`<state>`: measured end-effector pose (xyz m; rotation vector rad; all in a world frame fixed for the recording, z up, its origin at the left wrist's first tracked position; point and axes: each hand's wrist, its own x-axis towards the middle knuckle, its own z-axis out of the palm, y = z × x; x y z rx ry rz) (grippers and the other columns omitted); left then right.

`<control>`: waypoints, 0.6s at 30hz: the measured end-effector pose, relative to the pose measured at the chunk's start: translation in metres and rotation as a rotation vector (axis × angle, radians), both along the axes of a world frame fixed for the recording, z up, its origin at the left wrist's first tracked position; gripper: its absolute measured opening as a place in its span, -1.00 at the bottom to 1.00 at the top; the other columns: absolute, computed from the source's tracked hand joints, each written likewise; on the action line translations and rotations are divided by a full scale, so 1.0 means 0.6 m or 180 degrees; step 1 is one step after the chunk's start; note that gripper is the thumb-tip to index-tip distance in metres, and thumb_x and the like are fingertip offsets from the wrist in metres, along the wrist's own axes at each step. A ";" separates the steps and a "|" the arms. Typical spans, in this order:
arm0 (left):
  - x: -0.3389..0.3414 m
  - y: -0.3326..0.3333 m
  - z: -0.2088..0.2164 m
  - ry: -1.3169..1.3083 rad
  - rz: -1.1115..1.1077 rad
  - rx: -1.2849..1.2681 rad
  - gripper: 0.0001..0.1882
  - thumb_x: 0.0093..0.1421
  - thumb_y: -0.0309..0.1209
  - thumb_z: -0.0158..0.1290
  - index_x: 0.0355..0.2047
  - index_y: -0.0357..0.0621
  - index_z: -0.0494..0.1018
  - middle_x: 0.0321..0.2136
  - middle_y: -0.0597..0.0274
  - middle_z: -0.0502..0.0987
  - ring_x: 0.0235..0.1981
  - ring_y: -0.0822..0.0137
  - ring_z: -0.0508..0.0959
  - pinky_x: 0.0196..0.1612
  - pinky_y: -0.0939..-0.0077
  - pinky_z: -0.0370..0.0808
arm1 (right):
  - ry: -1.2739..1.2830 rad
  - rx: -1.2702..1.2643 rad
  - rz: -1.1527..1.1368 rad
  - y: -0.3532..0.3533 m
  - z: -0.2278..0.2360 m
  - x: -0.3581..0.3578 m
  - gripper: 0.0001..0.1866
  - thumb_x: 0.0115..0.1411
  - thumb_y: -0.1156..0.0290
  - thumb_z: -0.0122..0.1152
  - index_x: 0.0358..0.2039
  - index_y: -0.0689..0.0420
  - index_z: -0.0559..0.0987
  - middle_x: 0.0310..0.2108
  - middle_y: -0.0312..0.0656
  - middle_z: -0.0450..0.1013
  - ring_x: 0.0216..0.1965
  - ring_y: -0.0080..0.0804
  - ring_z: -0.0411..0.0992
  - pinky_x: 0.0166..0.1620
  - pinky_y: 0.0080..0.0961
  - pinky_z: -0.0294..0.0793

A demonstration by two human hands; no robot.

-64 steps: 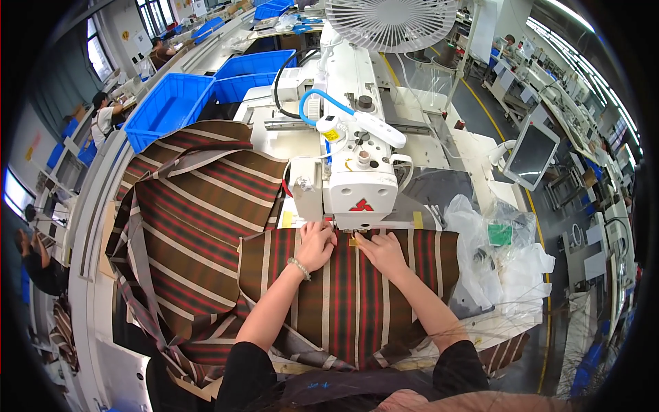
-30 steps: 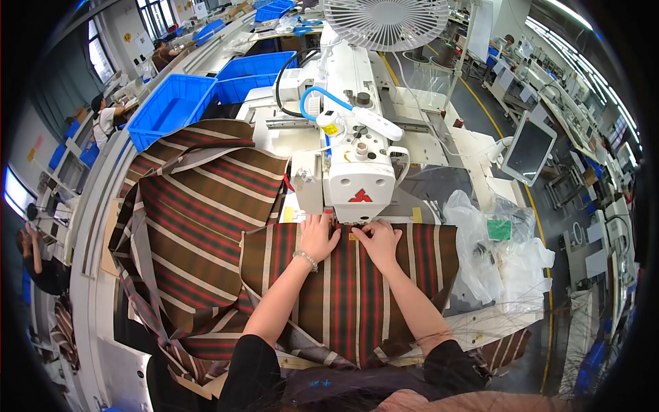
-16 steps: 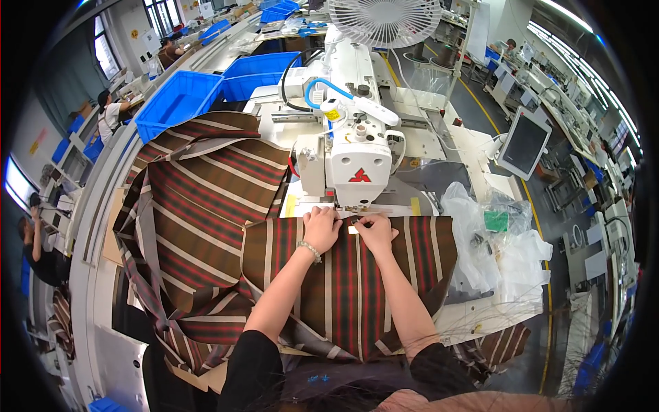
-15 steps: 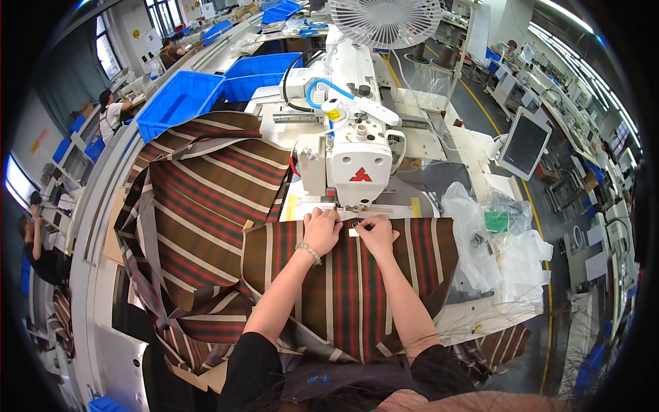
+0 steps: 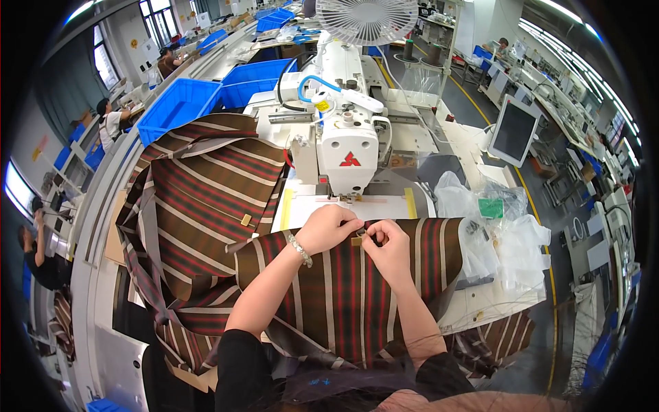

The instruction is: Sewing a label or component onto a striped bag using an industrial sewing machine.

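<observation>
Brown, red and cream striped fabric point(image 5: 343, 295) lies over the table edge in front of a white sewing machine point(image 5: 349, 145). At its far edge, my left hand point(image 5: 331, 228) pinches the fabric with closed fingers. My right hand point(image 5: 389, 253) is close beside it, its thumb and fingers curled together at the same edge around a small dark piece that I cannot make out. Just below the fingertips sits a small tan tab point(image 5: 356, 242) on the fabric. Behind the hands, the needle area stands over a white plate point(image 5: 309, 202) with yellow strips.
A large folded heap of the same striped fabric point(image 5: 206, 199) lies on the left, with another tan tab point(image 5: 246, 220) on it. Blue bins point(image 5: 180, 103) stand behind it. Clear plastic bags point(image 5: 508, 240) and a tablet screen point(image 5: 515, 130) are on the right. A white fan point(image 5: 367, 19) tops the machine.
Both hands have come closer together, the left one moving right. The fabric's far edge has been drawn back and its left part turned over, showing more of the white plate.
</observation>
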<state>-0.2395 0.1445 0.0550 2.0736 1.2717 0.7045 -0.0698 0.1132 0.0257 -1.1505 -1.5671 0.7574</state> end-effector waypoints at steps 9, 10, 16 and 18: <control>0.042 -0.075 0.017 0.0490 0.0634 0.2134 -0.79 0.06 -0.40 0.07 -0.69 -0.12 0.39 -0.68 0.26 0.45 -0.63 0.24 0.41 -0.39 0.38 0.19 | 0.1148 -0.0409 0.0004 -0.055 0.004 -0.013 -0.93 0.09 0.60 0.16 -0.49 0.28 0.45 -0.65 -0.41 0.29 -0.62 -0.79 0.15 -0.55 -0.79 0.14; 0.043 -0.080 0.016 0.0492 0.0656 0.2272 -0.80 0.06 -0.40 0.07 -0.68 -0.11 0.39 -0.68 0.28 0.43 -0.63 0.25 0.42 -0.39 0.39 0.19 | 0.1287 -0.0376 -0.0037 -0.062 0.002 -0.016 -0.93 0.10 0.61 0.16 -0.49 0.27 0.45 -0.65 -0.41 0.30 -0.63 -0.79 0.16 -0.56 -0.79 0.14; 0.050 -0.103 0.017 0.0935 0.0721 0.2944 -0.83 0.04 -0.40 0.09 -0.62 -0.07 0.36 -0.66 0.33 0.35 -0.59 0.32 0.40 -0.39 0.40 0.18 | 0.2452 -0.1189 0.0430 -0.086 0.015 -0.019 -0.95 0.12 0.60 0.11 -0.48 0.26 0.46 -0.65 -0.34 0.35 -0.73 -0.74 0.21 -0.68 -0.75 0.16; 0.049 -0.107 0.018 0.0955 0.0706 0.2972 -0.84 0.04 -0.40 0.09 -0.62 -0.07 0.35 -0.66 0.33 0.34 -0.58 0.32 0.40 -0.39 0.40 0.18 | 0.2892 -0.1436 0.0593 -0.089 0.014 -0.024 -0.94 0.13 0.59 0.08 -0.48 0.26 0.47 -0.66 -0.31 0.36 -0.76 -0.73 0.21 -0.72 -0.74 0.16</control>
